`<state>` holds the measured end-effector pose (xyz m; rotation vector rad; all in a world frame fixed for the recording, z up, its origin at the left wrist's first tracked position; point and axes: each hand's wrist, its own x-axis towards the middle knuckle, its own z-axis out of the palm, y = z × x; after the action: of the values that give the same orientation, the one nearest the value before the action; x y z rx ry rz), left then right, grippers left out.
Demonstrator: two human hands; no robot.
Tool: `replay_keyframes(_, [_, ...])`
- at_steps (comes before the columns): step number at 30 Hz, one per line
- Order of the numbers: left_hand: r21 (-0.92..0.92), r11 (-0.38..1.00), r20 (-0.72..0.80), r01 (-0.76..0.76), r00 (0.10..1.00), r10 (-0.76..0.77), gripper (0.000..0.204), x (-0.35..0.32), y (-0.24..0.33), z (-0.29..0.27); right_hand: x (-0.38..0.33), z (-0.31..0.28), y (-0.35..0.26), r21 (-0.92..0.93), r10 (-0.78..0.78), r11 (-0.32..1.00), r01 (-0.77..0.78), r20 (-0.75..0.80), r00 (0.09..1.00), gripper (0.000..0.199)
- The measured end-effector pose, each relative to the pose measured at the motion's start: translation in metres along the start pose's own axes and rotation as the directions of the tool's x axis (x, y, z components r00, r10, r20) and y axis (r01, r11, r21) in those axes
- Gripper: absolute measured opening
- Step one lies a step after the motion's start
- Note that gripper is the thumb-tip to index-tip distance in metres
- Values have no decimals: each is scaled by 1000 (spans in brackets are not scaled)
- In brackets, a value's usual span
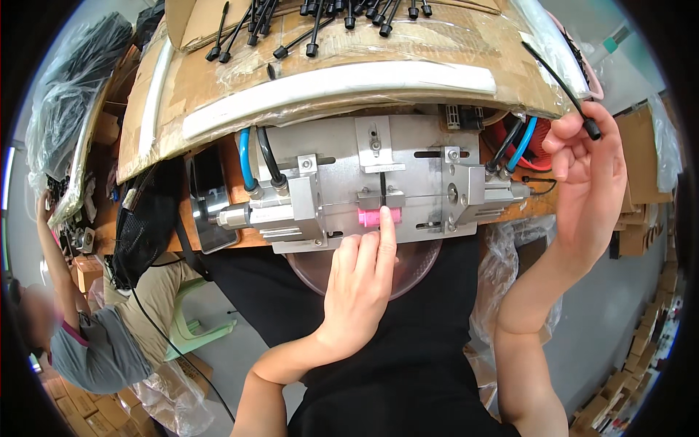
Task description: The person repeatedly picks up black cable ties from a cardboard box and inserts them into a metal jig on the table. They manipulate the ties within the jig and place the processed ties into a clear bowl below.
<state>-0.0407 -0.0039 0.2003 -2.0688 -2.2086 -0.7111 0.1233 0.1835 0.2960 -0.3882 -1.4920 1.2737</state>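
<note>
My left hand (357, 284) reaches over the metal fixture (331, 186) with its index finger stretched out and the other fingers bent. That fingertip touches the pink block (370, 218) at the fixture's middle, beside the lower end of a thin black rod (383, 188) held upright in line with the centre bracket. Nothing is gripped in this hand. Raised at the right, my right hand (590, 164) pinches another black rod with a knobbed end (557, 76) between thumb and fingers. The knob sits at the fingertips, and the thin end points up and left.
Several black knobbed rods (314, 33) lie on the cardboard (437, 62) behind the fixture. Air cylinders (273, 218) with blue and black hoses flank it. A phone (210, 197) and black mesh bag (149, 226) lie left. Another person (102, 357) sits at far left.
</note>
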Motion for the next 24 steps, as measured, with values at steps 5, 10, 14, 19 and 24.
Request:
replay_keyframes(5, [78, 997, -15, -25, 1000, 26, 66, 0, -4, 2, -16, -2, 0, -15, -12, 1000, 12, 2, 1000, 32])
replay_keyframes(10, [63, 998, 7, -30, 1000, 30, 67, 1, -3, 1, -38, 20, 4, -175, -105, 980, 93, -58, 993, 20])
replay_keyframes(14, [49, 999, 76, -2, 997, -1, 69, 0, -5, -8, -83, 41, 19, -356, -23, 934, 37, 42, 999, 32])
replay_keyframes(19, [-14, 987, -259, -157, 955, 148, 55, 79, -44, -56, -131, 64, 53, -623, 10, 758, 191, 304, 953, 61])
replay_keyframes(24, [15, 996, -225, -84, 971, 85, 23, 173, -109, -81, -139, 80, 76, -624, 18, 745, 236, 373, 928, 66])
